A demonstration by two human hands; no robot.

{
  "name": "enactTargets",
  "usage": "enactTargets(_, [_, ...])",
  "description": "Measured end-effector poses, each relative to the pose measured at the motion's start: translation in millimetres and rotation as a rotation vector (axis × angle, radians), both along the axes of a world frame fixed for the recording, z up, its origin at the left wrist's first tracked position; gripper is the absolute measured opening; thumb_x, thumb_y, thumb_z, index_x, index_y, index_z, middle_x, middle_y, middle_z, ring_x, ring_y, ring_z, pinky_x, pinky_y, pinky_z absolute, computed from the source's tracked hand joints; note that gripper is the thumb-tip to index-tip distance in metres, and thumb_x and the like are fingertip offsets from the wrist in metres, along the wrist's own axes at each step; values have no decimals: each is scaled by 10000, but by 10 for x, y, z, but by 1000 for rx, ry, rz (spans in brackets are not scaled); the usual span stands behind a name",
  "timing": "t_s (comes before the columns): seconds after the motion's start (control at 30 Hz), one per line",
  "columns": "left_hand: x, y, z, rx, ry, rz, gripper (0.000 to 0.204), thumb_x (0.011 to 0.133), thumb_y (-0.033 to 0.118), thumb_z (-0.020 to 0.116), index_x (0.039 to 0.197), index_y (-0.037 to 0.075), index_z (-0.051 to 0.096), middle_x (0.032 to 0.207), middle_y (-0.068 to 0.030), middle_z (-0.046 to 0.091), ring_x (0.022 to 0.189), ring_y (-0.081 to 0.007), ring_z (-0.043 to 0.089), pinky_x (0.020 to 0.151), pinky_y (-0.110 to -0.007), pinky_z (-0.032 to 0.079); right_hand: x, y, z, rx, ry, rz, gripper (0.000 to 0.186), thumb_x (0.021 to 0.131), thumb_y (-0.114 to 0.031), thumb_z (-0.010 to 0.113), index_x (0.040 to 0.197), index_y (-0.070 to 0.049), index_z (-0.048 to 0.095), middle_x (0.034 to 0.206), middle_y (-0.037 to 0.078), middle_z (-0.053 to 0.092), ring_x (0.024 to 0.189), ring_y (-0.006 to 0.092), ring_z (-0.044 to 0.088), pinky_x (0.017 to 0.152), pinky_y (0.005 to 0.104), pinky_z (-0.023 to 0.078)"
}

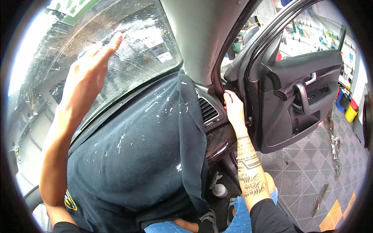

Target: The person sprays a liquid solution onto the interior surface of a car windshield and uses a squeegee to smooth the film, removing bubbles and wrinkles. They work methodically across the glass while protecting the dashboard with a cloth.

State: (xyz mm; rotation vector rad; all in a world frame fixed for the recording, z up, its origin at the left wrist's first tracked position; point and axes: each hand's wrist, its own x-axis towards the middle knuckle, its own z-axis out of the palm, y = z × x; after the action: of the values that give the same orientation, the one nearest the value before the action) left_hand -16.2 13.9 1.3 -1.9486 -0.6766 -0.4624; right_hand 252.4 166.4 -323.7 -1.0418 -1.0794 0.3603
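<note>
My left hand [90, 68] is raised at the windshield [140, 58], open with its foremost finger stretched toward the glass; the other fingers are partly hidden. Streaks and smears mark the glass. My right hand [234, 107] is closed on the dark edge trim [222, 86] of the door opening, beside the air vent [208, 108]. A dark towel [132, 151] with white flecks covers the dashboard between my arms.
The open door [299, 103] stands at the right above a patterned tile floor [295, 174]. A white bottle [219, 190] sits in the footwell near my legs and shoes. Shelves of bottles [307, 35] and several coloured containers [349, 106] are outside.
</note>
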Motion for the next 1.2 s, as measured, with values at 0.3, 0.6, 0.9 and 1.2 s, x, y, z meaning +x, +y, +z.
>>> enactTargets(0.3, [62, -6, 39, 43, -33, -119, 601, 797, -94, 575, 1328, 184, 531, 873, -141, 614, 725, -279, 606, 704, -384, 510, 96, -75, -62, -31, -17, 6, 342, 965, -288, 532, 1187, -44, 622, 732, 17, 597, 614, 79, 516, 583, 238, 442])
enactTargets(0.6, [-48, 159, -86, 44, 27, -6, 647, 801, -78, 578, 1363, 232, 500, 801, -129, 566, 688, -273, 581, 674, -384, 512, 38, -227, 39, -62, 8, 88, 340, 952, -253, 529, 1154, 6, 620, 769, 121, 647, 682, 185, 605, 672, 320, 481])
enactTargets(0.9, [66, 140, -81, 16, -35, -21, 544, 811, -86, 564, 1306, 139, 550, 1017, -188, 629, 858, -323, 626, 784, -391, 502, 38, -238, 35, -105, 43, 113, 354, 954, -261, 528, 1177, -1, 615, 750, 115, 646, 679, 163, 602, 666, 306, 476])
enactTargets(1.2, [56, 284, -100, 20, 28, -67, 592, 800, -63, 583, 1333, 190, 538, 926, -159, 661, 779, -273, 646, 759, -389, 523, 43, -246, 1, -85, 12, 107, 357, 958, -268, 525, 1194, -15, 612, 756, 121, 652, 682, 164, 607, 666, 311, 477])
